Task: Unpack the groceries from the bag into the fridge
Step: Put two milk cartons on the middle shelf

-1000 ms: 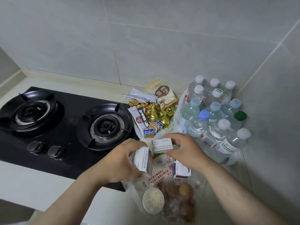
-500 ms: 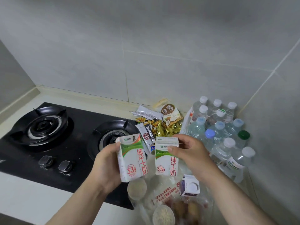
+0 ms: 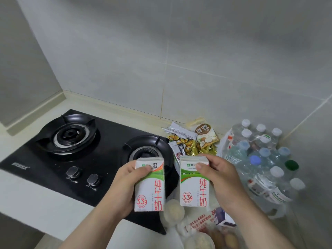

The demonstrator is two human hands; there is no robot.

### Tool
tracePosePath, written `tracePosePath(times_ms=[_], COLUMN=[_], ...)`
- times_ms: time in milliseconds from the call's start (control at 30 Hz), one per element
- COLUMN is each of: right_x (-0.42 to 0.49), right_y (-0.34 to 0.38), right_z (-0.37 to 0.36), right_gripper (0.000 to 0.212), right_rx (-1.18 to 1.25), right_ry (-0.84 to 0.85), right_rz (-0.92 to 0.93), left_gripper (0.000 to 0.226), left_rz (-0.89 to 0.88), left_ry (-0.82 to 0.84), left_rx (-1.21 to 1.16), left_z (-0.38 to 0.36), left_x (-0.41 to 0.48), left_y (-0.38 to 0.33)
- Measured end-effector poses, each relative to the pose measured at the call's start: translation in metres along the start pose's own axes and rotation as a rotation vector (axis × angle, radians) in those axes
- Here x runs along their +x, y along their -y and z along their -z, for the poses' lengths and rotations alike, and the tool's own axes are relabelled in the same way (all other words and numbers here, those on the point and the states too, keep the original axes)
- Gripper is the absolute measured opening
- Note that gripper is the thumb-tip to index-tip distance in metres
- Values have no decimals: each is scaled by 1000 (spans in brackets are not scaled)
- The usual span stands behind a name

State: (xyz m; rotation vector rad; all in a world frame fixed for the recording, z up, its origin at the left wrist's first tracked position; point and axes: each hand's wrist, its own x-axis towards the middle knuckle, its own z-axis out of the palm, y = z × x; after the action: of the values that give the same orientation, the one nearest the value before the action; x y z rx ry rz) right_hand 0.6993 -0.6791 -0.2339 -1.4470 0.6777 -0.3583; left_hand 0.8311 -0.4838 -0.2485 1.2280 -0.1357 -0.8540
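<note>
Fingers (image 3: 143, 168) curled round cartons as both hands hovered by the hob (image 3: 53, 164) edge, above the grocery bag (image 3: 199, 229): left hand (image 3: 124, 187) gripped one milk carton (image 3: 150, 187), right hand (image 3: 222, 180) the other carton (image 3: 195, 186). Lifting-out looked done; next, probably turning toward the unseen fridge

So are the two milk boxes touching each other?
Apart. The head view shows a clear gap between the left milk box and the right milk box, with the black stove showing through it.
</note>
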Motion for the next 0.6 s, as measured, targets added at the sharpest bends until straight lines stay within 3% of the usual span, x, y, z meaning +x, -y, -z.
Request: tracePosePath(times_ms=[100, 433, 600], right_x=[1, -5, -19], right_y=[-1, 15, 24], right_z=[-20, -110, -144], right_gripper=[22, 22, 21], right_rx=[58, 109, 92], right_ry=[-9, 165, 326], right_rz=[-12, 59, 97], left_gripper=[13, 26, 50], left_rz=[-45, -209, -318], left_ry=[-16, -304, -454], left_rx=[13, 11, 115], left_z=[17, 80, 108], left_x=[-13, -73, -117], left_y=[-4, -31, -37])
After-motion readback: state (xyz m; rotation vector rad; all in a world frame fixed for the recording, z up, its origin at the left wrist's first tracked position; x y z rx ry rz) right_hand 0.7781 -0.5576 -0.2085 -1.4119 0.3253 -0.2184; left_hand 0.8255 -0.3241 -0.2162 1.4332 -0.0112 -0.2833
